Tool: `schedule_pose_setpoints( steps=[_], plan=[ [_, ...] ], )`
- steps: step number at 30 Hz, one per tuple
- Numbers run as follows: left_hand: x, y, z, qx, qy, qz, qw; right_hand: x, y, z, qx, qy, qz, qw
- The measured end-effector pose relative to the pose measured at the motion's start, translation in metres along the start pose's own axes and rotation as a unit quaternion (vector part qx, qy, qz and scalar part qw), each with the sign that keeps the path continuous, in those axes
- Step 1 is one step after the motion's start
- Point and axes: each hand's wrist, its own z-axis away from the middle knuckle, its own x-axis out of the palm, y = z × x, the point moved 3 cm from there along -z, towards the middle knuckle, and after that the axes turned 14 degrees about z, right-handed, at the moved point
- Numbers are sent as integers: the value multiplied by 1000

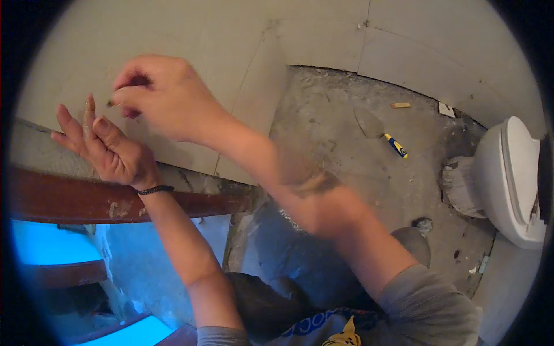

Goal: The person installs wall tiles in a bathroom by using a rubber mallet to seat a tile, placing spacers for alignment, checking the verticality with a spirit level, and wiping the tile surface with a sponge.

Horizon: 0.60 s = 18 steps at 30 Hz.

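Observation:
My left hand point(115, 153), with a dark braided bracelet point(154, 189) at its wrist, is held up palm-side with the fingers spread and nothing in them. One raised finger looks smeared with something. Just above and to the right, my right hand point(164, 95) reaches across from the right, fingers curled and tips pinched together. A tiny dark speck point(110, 104) shows at those fingertips, too small to name. The two hands are close but apart, in front of the pale wall panel point(190, 34).
A trowel with a yellow and blue handle point(396, 146) lies on the rough concrete floor point(323, 115). Farther off are a small tan block point(400, 105) and a white chip point(446, 109). A white toilet point(505, 179) stands at right. A reddish-brown door frame point(115, 199) runs below my left hand.

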Motion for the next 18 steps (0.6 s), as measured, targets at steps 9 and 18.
schedule_pose_setpoints(
  steps=[9,18],
  plan=[
    [-2,-4,-2,59,-8,81,995,-17,127,177,369,78,31,926],
    [-12,-12,2,94,-51,-94,990,5,153,203,434,193,-26,880]
  ],
)
